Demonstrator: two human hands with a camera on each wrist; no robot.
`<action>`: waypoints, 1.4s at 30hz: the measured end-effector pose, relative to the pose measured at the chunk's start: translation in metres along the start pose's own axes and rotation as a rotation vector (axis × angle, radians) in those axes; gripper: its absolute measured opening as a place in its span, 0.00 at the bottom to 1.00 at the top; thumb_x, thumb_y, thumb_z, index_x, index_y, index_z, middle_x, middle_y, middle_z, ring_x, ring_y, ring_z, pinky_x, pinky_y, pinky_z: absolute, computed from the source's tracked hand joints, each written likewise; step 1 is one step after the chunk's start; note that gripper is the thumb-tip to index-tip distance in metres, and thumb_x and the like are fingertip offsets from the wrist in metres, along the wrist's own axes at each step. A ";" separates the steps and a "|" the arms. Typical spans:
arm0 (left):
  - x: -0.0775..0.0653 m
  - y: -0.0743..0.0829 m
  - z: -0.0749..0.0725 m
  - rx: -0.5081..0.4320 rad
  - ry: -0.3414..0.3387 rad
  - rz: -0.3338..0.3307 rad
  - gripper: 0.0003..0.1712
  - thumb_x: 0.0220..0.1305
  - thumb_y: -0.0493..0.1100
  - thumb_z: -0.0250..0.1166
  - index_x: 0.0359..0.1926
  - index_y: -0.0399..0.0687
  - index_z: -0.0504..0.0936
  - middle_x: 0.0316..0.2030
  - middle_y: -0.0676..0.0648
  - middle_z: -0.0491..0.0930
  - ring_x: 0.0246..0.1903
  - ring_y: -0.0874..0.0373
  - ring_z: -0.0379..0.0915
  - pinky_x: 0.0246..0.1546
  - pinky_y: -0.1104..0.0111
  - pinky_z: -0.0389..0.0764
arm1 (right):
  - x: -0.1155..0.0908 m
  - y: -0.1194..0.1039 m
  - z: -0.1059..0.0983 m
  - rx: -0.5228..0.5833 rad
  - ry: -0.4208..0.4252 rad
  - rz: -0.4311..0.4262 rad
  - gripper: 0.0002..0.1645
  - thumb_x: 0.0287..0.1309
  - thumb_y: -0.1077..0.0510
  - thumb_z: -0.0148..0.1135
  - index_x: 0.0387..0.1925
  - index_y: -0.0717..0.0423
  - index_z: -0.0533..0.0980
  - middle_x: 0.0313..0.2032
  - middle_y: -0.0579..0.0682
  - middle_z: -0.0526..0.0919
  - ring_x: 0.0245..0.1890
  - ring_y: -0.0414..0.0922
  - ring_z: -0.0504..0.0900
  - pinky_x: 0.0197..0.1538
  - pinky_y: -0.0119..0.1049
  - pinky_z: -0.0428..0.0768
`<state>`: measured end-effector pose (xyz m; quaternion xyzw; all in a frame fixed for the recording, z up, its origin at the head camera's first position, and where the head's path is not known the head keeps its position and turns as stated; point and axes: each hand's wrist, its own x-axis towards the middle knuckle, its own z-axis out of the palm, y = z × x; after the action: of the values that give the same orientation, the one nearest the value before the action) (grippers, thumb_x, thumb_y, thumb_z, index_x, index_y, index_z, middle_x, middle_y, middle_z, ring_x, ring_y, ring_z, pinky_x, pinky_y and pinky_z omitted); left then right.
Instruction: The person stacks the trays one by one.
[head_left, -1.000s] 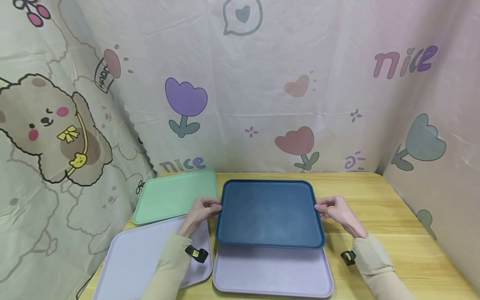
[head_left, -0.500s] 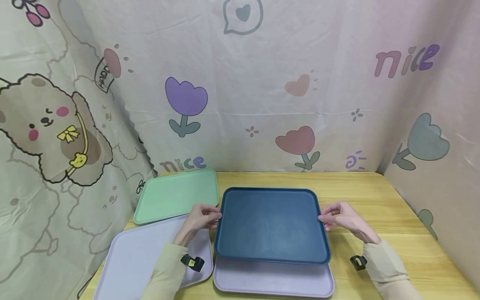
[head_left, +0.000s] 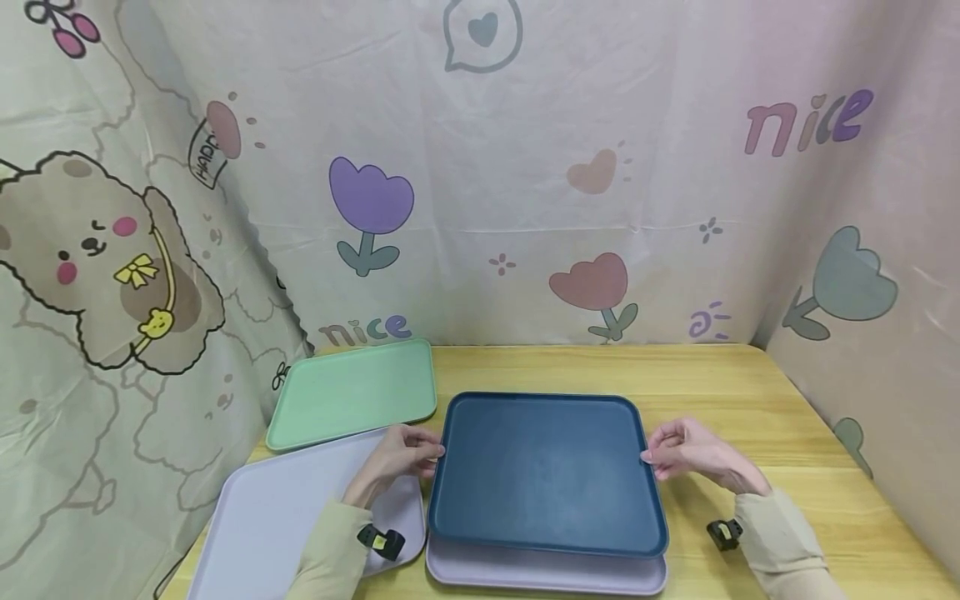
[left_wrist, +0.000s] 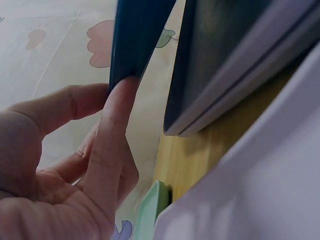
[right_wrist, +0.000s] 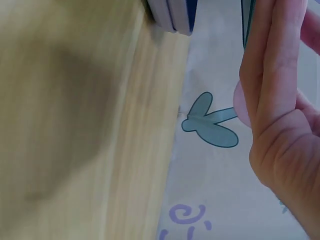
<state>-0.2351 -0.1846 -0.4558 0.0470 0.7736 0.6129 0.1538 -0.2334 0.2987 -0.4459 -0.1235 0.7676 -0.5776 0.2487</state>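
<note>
A dark blue rectangular tray (head_left: 549, 475) is held level above a lavender tray (head_left: 543, 575), whose front edge shows below it. My left hand (head_left: 401, 458) pinches its left rim; in the left wrist view, the thumb and index finger grip the edge of the raised tray (left_wrist: 135, 40). At the right rim, my right hand (head_left: 693, 454) holds it between thumb and fingers. Both wrist views show a gap between the raised tray and a stack below. That stack has lavender rims (left_wrist: 220, 102) and a dark blue edge (right_wrist: 191, 12).
Left of the stack lies another lavender tray (head_left: 270, 517), partly under my left forearm. Behind it a mint green tray (head_left: 352, 392) rests at the back left. The wooden table (head_left: 735, 392) ends against a printed curtain (head_left: 480, 208).
Both hands have brought the dark blue tray nearer to me and lower in view. It now covers more of the lavender tray beneath. The other trays have stayed put.
</note>
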 end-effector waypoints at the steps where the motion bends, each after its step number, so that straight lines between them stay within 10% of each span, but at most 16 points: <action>1: 0.000 -0.002 0.000 -0.001 -0.009 0.003 0.21 0.63 0.34 0.67 0.51 0.20 0.78 0.30 0.49 0.86 0.24 0.63 0.83 0.29 0.71 0.88 | 0.000 0.002 0.000 0.007 -0.012 -0.001 0.09 0.62 0.62 0.65 0.36 0.66 0.76 0.34 0.52 0.88 0.30 0.40 0.85 0.40 0.39 0.90; 42: -0.011 -0.024 0.004 0.034 -0.068 -0.042 0.14 0.61 0.31 0.66 0.44 0.23 0.79 0.29 0.46 0.84 0.22 0.62 0.82 0.29 0.68 0.89 | 0.007 0.031 0.007 0.041 -0.136 0.004 0.06 0.61 0.65 0.65 0.32 0.64 0.76 0.27 0.51 0.87 0.24 0.39 0.85 0.33 0.35 0.89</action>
<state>-0.2210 -0.1894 -0.4780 0.0540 0.7791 0.5943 0.1921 -0.2326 0.2991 -0.4785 -0.1558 0.7370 -0.5831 0.3042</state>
